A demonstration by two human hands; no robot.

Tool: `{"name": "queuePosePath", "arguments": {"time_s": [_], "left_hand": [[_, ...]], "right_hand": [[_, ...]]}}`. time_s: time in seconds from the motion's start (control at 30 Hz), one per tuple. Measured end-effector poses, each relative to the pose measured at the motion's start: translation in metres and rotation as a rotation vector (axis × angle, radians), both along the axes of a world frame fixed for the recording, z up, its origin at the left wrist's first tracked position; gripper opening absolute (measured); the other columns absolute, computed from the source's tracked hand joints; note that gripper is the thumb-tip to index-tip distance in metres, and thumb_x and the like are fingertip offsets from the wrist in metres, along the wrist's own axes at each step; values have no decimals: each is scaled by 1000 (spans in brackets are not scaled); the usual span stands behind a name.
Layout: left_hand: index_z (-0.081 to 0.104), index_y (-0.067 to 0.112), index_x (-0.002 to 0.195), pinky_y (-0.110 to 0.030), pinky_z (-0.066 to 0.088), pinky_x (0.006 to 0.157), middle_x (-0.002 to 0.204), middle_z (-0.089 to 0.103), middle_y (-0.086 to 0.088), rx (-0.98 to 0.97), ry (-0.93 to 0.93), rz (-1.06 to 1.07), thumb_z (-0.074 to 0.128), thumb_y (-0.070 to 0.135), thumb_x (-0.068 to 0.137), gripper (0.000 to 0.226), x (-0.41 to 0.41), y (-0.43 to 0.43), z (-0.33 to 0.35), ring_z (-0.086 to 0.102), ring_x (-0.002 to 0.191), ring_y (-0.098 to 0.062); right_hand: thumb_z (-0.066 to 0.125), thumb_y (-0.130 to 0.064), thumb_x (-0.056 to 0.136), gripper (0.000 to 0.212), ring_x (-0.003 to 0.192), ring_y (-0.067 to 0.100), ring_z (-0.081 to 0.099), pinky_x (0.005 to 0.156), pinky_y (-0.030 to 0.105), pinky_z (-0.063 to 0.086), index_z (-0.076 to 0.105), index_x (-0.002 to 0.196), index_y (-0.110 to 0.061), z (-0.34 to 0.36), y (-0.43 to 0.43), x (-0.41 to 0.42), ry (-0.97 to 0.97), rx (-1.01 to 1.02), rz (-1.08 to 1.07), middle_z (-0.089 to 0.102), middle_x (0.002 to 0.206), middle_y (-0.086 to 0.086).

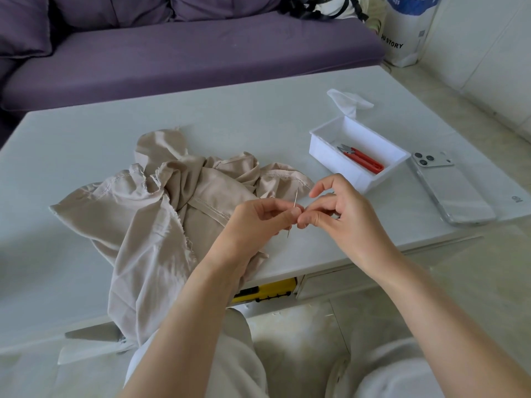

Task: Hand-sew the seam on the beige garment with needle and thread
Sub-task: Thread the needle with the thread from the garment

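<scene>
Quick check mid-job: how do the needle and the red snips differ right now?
The needle is a thin, bare silver sliver; the snips are bulkier with red handles. The needle stands near upright, pinched in the left hand; the snips lie flat in the white box, untouched. Both have pointed metal tips.

A white table is seen across the middle of the frame. Toward its right, an open white box is set, with red-handled snips laid inside. A crumpled white tissue is seen just behind the box. A phone in a clear case is laid face down near the right edge. A purple sofa is spread along the top, a white printed bag stood at the upper right. A yellow object is tucked under the table.
</scene>
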State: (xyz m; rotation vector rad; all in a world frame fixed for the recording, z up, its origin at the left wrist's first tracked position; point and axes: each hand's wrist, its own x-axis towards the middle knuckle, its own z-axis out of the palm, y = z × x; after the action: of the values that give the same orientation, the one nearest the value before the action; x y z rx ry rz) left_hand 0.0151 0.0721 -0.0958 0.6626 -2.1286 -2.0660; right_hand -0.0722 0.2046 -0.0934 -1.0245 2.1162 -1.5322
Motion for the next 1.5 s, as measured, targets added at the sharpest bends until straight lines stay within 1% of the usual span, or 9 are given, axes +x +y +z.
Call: {"name": "queuePosePath", "arguments": {"time_s": [0.1, 0.23, 0.33, 0.4, 0.6, 0.77, 1.17, 1.33, 1.5], "left_hand": [[71, 19, 81, -6, 43, 64, 82, 69, -7, -37, -2, 6, 64, 18, 88, 10, 0, 0, -1, 57, 68, 0], [69, 16, 81, -4, 41, 62, 77, 68, -1, -61, -4, -9, 61, 17, 90, 12, -1, 1, 0, 58, 65, 6], [69, 16, 82, -5, 41, 64, 79, 67, -2, -65, -20, 7, 60, 21, 92, 14, -1, 1, -2, 56, 67, 2], [70, 15, 84, -9, 41, 66, 82, 67, -5, -70, -28, 17, 59, 26, 93, 18, -2, 0, -3, 54, 73, -5], [71, 16, 86, -11, 43, 69, 74, 67, 7, -3, -5, 124, 59, 26, 92, 17, -2, 0, -3, 56, 74, -3], [71, 12, 94, -13, 43, 72, 85, 70, -6, 34, 13, 152, 58, 25, 93, 18, -2, 1, -3, 61, 78, -6], [70, 15, 92, -8, 43, 66, 77, 69, 5, 46, 2, 165, 57, 25, 93, 17, -3, 2, -3, 60, 70, 2], [68, 18, 83, -7, 42, 64, 70, 67, 10, 40, 24, 179, 56, 22, 93, 16, -1, 2, -2, 58, 66, 5], [68, 18, 83, -6, 42, 63, 74, 62, 2, 20, 21, 162, 55, 23, 94, 17, 0, 3, -1, 56, 67, 4]], "right_hand": [[70, -11, 81, 27, 64, -2, 57, 70, 5, 38, 48, 90, -24, 0, 1, 1, -16, 3, 24, 72, 69, -10], [70, -13, 81, 29, 66, -1, 60, 72, 6, 40, 49, 97, -24, -1, 1, 2, -36, -2, 46, 72, 71, -10], [70, -15, 81, 31, 72, 7, 63, 77, 15, 47, 50, 104, -22, -3, -1, 1, -76, -19, 44, 72, 74, -7], [68, -21, 81, 32, 72, 9, 63, 79, 23, 50, 50, 107, -23, -3, -2, 2, -104, -40, 37, 72, 75, -5], [60, -46, 77, 42, 84, 8, 67, 82, 25, 52, 57, 111, -21, -1, -4, 8, -214, -73, 1, 72, 84, -4], [73, -16, 80, 16, 72, 0, 65, 69, 11, 48, 68, 94, -22, -6, -9, 11, -197, -74, -61, 71, 73, -12], [69, -34, 81, 8, 78, 0, 62, 68, 10, 45, 72, 88, -33, -8, -11, 12, -159, 13, -74, 70, 80, -22], [73, -19, 80, 11, 77, 4, 68, 71, 13, 49, 74, 91, -22, -10, -12, 14, -198, -41, -64, 74, 81, -9], [73, -13, 80, 6, 76, 6, 69, 73, 14, 50, 74, 85, -17, -9, -10, 12, -185, -91, -127, 74, 78, -4]]}}
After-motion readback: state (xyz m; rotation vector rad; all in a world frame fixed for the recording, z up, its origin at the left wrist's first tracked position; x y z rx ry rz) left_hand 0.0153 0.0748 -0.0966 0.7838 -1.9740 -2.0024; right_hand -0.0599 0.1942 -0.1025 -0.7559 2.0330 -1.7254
